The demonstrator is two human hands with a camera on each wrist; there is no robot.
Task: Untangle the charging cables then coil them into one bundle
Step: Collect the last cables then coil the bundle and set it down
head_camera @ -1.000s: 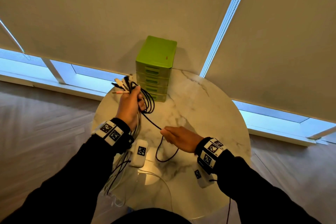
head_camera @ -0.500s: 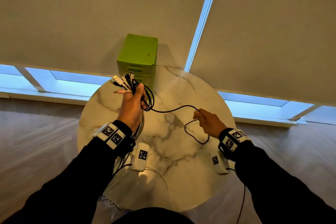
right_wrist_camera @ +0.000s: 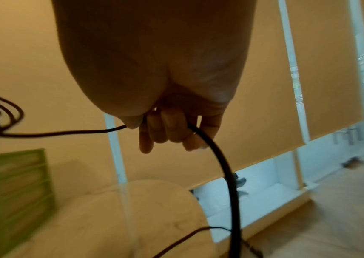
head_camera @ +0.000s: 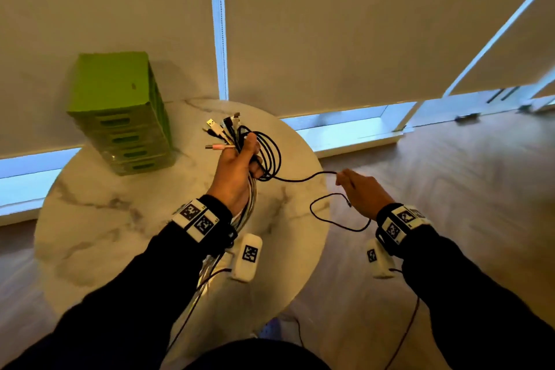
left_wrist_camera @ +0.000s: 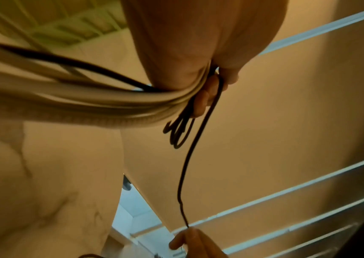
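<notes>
My left hand (head_camera: 237, 168) grips a bundle of charging cables (head_camera: 231, 132) above the round marble table (head_camera: 99, 219); white, black and pink plugs fan out past my thumb. Black loops (head_camera: 270, 156) hang from the fist, and pale cable tails (left_wrist_camera: 88, 101) trail back under my wrist. One black cable (head_camera: 303, 179) runs from the loops rightward to my right hand (head_camera: 360, 192), which pinches it beyond the table's right edge. The slack (head_camera: 330, 219) droops in a loop below that hand. In the right wrist view the curled fingers (right_wrist_camera: 167, 129) hold the black cable (right_wrist_camera: 225, 167).
A green drawer unit (head_camera: 120, 111) stands at the table's back left. Beige roller blinds (head_camera: 330, 24) cover the windows behind. Wooden floor (head_camera: 465, 174) lies to the right. Thin wires from the wrist cameras hang near my sleeves.
My right hand has drawn the black cable farther right, past the table's edge, pulling the span from the left hand straighter. The view has swung right. My left hand keeps its grip.
</notes>
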